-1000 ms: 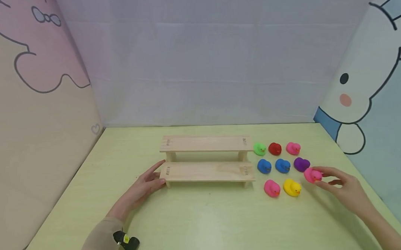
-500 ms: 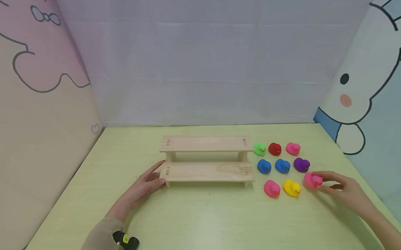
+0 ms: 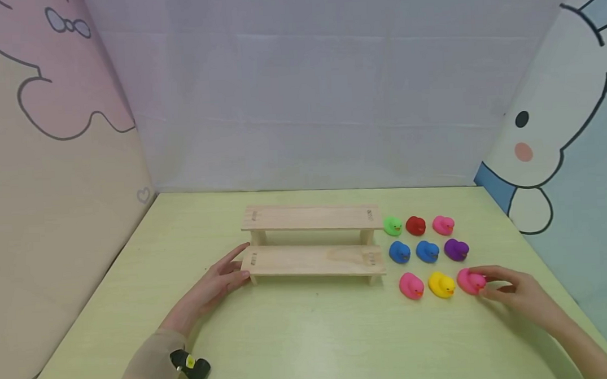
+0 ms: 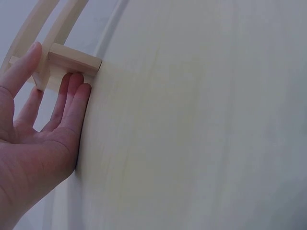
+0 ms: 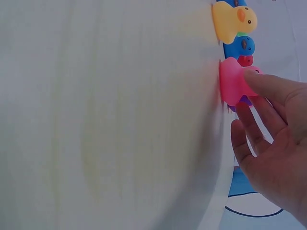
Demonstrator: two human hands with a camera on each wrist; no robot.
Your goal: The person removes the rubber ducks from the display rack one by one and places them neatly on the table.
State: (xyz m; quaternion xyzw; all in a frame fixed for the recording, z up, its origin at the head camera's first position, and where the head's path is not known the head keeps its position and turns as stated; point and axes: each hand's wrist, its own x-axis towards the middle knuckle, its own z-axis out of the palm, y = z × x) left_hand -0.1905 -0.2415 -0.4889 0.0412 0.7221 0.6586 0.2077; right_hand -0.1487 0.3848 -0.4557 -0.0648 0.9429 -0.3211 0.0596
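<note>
My right hand pinches a pink rubber duck between thumb and fingertips. In the right wrist view this pink duck has its base at the tabletop, and the thumb covers part of its head. Just left of it sit a yellow duck and another pink duck. My left hand touches the left end of a two-tier wooden shelf. In the left wrist view, the left hand has fairly straight fingers against the board end and the supporting leg.
Behind stand two blue ducks and a purple duck. Farther back are a green duck, a red duck and a pink duck. Printed panels and a pale cloth border the table.
My right hand has moved the pink duck down and toward the near side, from beside the purple duck to the right of the yellow one. The left hand has stayed at the shelf.
</note>
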